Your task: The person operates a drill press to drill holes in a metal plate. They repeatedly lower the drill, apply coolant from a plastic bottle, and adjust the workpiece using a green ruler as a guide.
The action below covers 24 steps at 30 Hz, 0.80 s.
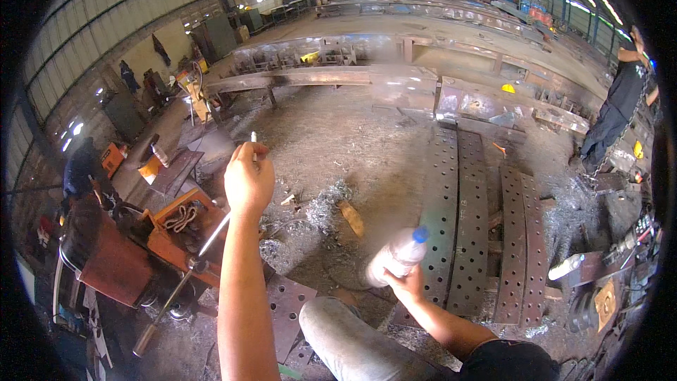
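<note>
My left hand (248, 182) is raised in front of me, its fingers closed around a slim white stick-like object (254, 137) whose tip pokes up above them. Low on the right, my right hand (407, 283) grips a clear plastic bottle (399, 254) by its lower side. A blue cap (420, 233) sits on the bottle, which leans to the right. Motion slightly blurs the bottle, so its contents are hard to make out.
Drilled steel plates (465, 219) lie right of the bottle. Metal shavings (330, 204) litter the floor. At left stands a machine with a long lever (173, 303) and an orange box (185, 240). Another person (617, 102) stands far right beside a hanging chain.
</note>
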Tool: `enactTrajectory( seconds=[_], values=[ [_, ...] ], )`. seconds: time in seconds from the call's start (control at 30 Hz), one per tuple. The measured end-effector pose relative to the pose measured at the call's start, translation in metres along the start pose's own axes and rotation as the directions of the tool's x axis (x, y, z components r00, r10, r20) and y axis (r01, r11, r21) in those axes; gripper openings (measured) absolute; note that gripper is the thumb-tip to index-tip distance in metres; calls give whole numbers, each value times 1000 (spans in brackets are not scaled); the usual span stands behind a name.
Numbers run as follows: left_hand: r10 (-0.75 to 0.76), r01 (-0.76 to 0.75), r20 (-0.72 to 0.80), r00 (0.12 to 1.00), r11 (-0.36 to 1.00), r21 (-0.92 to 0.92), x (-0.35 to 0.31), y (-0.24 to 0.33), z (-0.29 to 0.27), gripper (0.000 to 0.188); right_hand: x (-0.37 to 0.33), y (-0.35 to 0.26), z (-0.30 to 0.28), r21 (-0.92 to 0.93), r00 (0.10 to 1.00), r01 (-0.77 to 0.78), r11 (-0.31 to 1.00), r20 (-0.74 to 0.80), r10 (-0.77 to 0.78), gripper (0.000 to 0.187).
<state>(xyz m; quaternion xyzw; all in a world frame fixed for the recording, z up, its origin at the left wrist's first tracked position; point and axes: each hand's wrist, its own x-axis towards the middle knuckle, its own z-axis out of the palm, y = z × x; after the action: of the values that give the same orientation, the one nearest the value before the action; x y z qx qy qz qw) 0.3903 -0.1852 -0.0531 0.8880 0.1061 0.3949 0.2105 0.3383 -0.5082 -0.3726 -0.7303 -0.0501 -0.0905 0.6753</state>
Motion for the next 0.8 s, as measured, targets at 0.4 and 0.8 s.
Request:
enactTrajectory(
  seconds=[0.4, 0.8],
  values=[
    [-35, 46, 176, 984, 997, -56, -44, -33, 60, 24, -78, 218, -127, -491, 865, -481, 726, -398, 305, 89],
    [-208, 225, 306, 929, 974, -20, -57, -48, 69, 37, -121, 180, -66, -473, 452, -694, 543, 300, 840, 31]
  ],
)
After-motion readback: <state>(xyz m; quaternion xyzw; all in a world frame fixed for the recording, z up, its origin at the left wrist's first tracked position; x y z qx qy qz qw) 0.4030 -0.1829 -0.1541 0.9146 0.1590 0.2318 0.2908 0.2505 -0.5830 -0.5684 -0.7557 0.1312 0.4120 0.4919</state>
